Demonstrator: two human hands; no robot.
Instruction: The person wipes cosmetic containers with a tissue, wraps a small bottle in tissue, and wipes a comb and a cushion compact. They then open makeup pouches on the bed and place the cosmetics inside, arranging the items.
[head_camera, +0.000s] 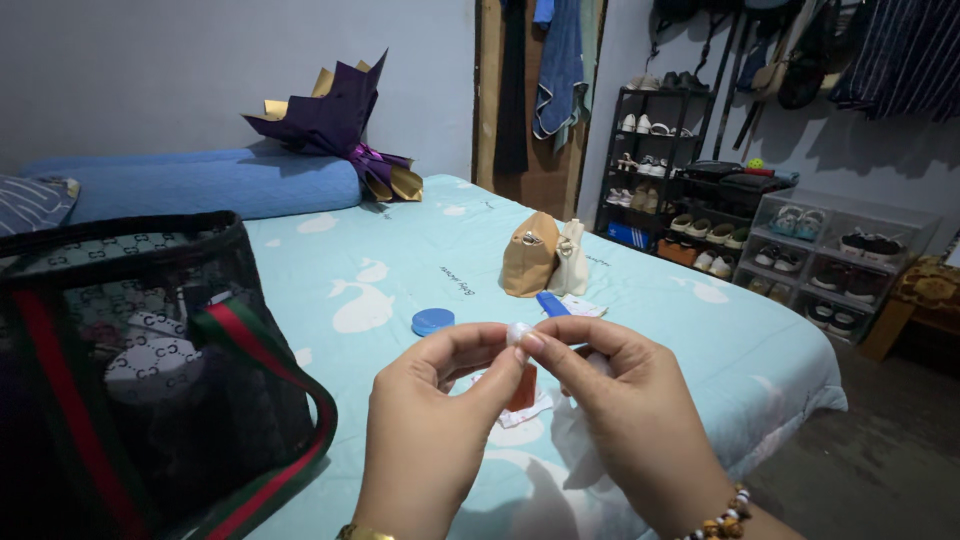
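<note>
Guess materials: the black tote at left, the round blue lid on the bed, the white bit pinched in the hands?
Black tote: looks like see-through mesh fabric, contents showing through, with woven red-green striped trim. Round blue lid: probably plastic, smooth and evenly coloured. White bit, pinched between left hand and right hand: soft, maybe cotton or tissue; too small to tell.

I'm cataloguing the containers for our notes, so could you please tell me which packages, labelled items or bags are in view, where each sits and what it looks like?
Small white object: pinched between left hand and right hand.
Round blue lid: flat on the bedsheet, beyond the hands.
Orange item: on white wrappers, under the hands.
Black mesh bag: near left, red-green trim.
Tan pouch and cream pouch: side by side mid-bed.
</note>
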